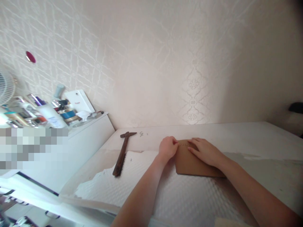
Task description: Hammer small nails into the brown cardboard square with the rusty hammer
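Note:
A flat brown board lies on the white quilted sheet, with a row of small dark dots near its far edge; whether these are holes or pins is too small to tell. At the board's far left corner, my left hand is closed in a pinch, and what sits between its fingertips is hidden. My right hand rests on the board's right part, fingers stretched out and thumb apart. To the left lies a hammer with a rusty head and a worn wooden handle. Some tiny metal bits lie beyond it.
The white quilted sheet covers part of the worn tabletop, which meets a patterned wall. On the left, a white cabinet carries bottles, a white box and a fan. A dark object shows at the far right.

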`<act>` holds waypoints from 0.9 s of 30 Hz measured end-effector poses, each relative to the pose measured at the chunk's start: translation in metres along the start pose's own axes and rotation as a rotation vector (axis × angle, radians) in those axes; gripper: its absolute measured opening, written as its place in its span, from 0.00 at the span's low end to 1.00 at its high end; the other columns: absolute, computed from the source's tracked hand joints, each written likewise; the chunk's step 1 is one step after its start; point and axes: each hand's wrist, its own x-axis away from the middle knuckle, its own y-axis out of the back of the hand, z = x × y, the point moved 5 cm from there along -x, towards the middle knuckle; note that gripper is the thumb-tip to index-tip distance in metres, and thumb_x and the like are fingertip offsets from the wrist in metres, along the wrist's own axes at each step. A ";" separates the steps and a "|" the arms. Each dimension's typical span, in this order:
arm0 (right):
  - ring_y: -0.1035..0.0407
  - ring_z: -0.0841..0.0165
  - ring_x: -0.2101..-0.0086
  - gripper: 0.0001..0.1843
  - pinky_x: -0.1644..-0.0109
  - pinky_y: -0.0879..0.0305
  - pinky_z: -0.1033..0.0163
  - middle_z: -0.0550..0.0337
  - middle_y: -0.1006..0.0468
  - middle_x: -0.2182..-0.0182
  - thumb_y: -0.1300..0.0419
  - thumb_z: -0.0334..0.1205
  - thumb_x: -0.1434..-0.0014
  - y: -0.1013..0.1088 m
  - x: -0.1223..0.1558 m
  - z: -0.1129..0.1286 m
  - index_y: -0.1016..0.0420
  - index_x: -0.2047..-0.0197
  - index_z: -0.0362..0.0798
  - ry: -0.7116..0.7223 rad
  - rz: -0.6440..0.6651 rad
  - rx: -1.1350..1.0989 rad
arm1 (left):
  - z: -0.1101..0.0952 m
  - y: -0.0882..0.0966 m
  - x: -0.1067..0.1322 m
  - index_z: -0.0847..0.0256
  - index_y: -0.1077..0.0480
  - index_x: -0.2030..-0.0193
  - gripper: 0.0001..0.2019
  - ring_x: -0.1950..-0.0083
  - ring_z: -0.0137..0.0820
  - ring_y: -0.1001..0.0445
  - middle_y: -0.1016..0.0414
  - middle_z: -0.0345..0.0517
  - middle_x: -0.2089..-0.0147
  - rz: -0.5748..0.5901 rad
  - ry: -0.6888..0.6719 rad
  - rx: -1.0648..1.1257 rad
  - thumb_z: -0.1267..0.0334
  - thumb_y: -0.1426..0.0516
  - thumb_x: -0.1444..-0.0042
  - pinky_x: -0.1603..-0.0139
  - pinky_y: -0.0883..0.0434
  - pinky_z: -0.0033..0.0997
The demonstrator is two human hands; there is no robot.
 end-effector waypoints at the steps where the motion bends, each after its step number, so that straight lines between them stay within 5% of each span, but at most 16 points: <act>1: 0.34 0.58 0.51 0.23 0.46 0.39 0.55 0.45 0.27 0.51 0.52 0.47 0.39 0.000 0.000 0.000 0.29 0.48 0.43 0.004 -0.002 -0.001 | 0.000 -0.001 0.000 0.60 0.25 0.64 0.08 0.56 0.33 0.28 0.24 0.46 0.58 -0.006 -0.005 -0.005 0.64 0.45 0.46 0.52 0.33 0.30; 20: 0.34 0.57 0.50 0.25 0.45 0.40 0.53 0.43 0.29 0.50 0.54 0.47 0.39 -0.001 -0.001 -0.002 0.31 0.47 0.40 0.005 0.049 -0.014 | -0.001 0.004 0.000 0.58 0.26 0.62 0.10 0.59 0.32 0.26 0.22 0.43 0.60 -0.007 0.003 0.060 0.64 0.48 0.44 0.55 0.32 0.29; 27: 0.35 0.57 0.49 0.26 0.44 0.41 0.53 0.43 0.29 0.49 0.54 0.48 0.38 -0.001 -0.001 -0.002 0.31 0.46 0.39 0.004 0.049 -0.012 | 0.009 0.038 0.009 0.59 0.28 0.58 0.11 0.55 0.33 0.27 0.23 0.44 0.57 -0.115 0.023 -0.097 0.63 0.51 0.42 0.52 0.33 0.30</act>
